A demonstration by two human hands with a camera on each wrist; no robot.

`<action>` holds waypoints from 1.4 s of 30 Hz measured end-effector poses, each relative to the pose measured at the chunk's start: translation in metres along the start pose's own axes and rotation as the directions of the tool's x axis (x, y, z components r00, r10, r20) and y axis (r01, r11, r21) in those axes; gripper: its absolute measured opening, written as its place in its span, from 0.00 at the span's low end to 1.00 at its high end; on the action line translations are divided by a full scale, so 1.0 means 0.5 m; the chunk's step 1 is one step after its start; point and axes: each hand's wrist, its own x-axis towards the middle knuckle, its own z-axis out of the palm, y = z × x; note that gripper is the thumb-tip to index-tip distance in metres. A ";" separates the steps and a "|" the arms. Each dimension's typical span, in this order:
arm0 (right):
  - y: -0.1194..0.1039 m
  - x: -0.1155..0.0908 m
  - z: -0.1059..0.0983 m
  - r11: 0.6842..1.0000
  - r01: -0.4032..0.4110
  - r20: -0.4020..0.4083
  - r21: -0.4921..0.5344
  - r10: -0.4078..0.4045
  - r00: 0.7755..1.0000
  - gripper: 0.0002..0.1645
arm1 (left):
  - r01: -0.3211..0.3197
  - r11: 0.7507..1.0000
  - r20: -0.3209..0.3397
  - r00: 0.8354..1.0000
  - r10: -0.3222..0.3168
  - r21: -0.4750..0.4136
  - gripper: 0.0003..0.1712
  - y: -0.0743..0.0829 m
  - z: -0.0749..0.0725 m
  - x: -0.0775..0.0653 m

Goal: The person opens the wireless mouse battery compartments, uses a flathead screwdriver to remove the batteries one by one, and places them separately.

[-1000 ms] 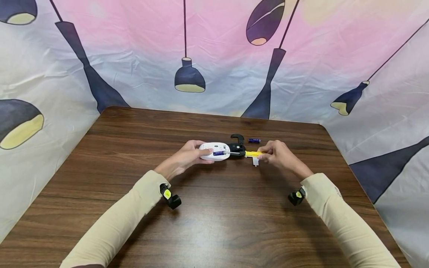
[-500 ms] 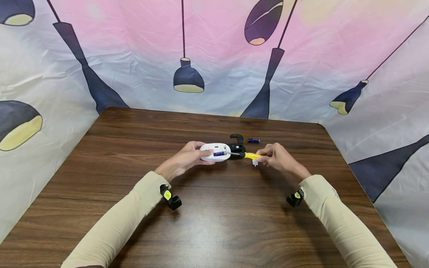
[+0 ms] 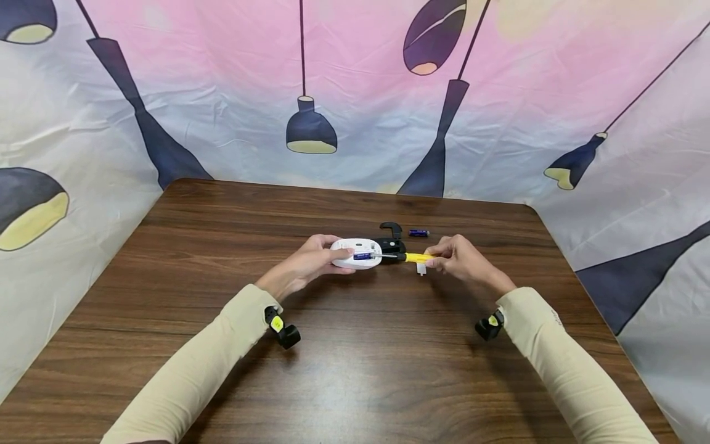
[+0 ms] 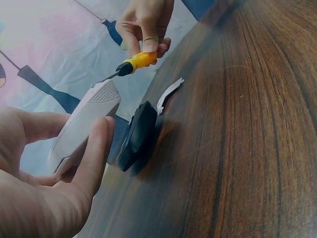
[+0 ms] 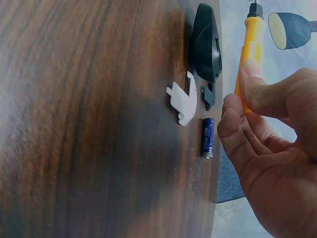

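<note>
My left hand [image 3: 310,261] grips a white computer mouse [image 3: 357,246] by its left end, underside up and lifted off the table. A blue battery [image 3: 363,256] lies in the mouse's uncovered compartment, my left thumb close to its left end. From the right, my right hand [image 3: 463,262] pinches the yellow handle of a screwdriver [image 3: 417,258] between thumb and fingers. Its metal shaft reaches over the mouse to the battery's right end. In the left wrist view, the white mouse [image 4: 86,124] hides the screwdriver tip.
Behind the shaft, a black mouse [image 3: 395,245] rests on the wooden table [image 3: 355,370], with a curved black cover [image 3: 391,227] beyond it. A loose blue battery [image 3: 419,233] lies at the right. Below the screwdriver handle is a white cover [image 5: 183,102]. A printed cloth [image 3: 233,135] hangs behind the table.
The screwdriver handle has dipped slightly and shifted a little left with my right hand, its shaft still over the battery's end. My left hand keeps its hold on the white mouse.
</note>
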 end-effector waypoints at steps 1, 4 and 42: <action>0.001 0.000 0.001 1.000 -0.007 0.004 0.010 0.007 1.000 0.13 | 0.003 1.000 0.003 1.000 -0.003 -0.001 0.25 0.000 0.000 -0.001; 0.005 0.001 0.005 0.999 -0.020 0.013 0.038 0.020 1.000 0.14 | 0.008 1.000 0.012 1.000 -0.008 0.004 0.24 0.000 0.000 -0.003; 0.014 -0.004 -0.028 1.000 0.013 -0.053 0.009 -0.012 0.999 0.09 | 0.027 1.000 -0.010 1.000 -0.027 0.011 0.25 -0.005 -0.013 0.003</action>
